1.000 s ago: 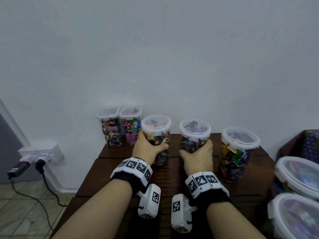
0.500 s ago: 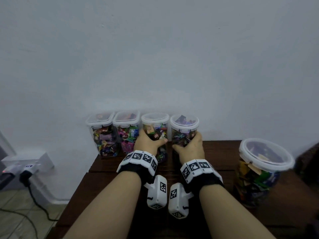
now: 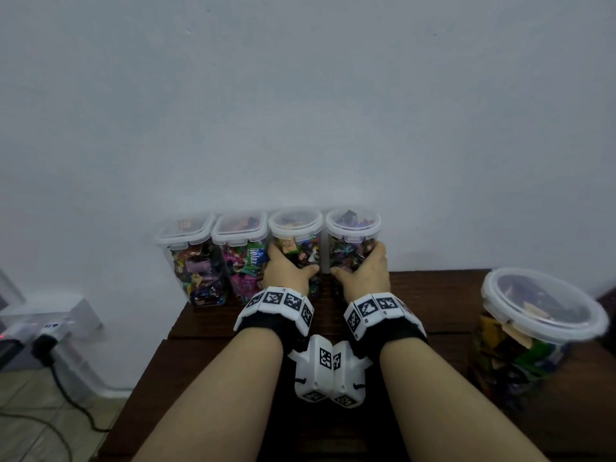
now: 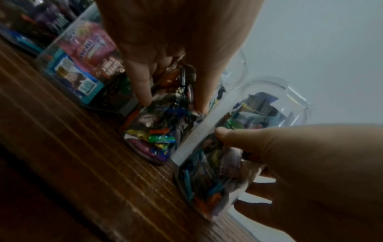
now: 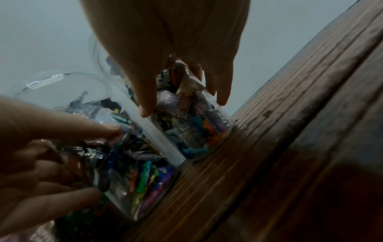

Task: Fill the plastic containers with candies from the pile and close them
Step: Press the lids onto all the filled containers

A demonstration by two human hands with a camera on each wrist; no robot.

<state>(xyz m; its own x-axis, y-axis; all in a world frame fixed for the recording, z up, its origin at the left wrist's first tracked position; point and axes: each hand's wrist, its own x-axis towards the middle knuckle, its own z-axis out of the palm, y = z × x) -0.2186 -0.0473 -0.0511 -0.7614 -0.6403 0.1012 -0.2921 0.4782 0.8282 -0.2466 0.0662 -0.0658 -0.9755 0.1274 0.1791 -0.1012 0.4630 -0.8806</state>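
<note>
Four clear candy-filled containers with lids on stand in a row against the wall on the dark wooden table (image 3: 440, 305). The two on the left are rectangular (image 3: 193, 261) (image 3: 243, 258). My left hand (image 3: 290, 268) grips the left round container (image 3: 295, 225) from the front. Beside it, my right hand (image 3: 361, 270) grips the right round container (image 3: 353, 225). In the left wrist view my left hand (image 4: 172, 104) wraps its container (image 4: 157, 131). The right wrist view has my right hand (image 5: 184, 106) around its container (image 5: 192, 131).
A larger round lidded container (image 3: 543, 308) full of candies stands at the table's right front. The wall rises directly behind the row. A power strip (image 3: 50, 325) with plugs and cables sits low at the left, off the table.
Both hands have slid the two round containers away from me to the wall, into line with the rectangular ones. The large container now sits nearer the right edge of view.
</note>
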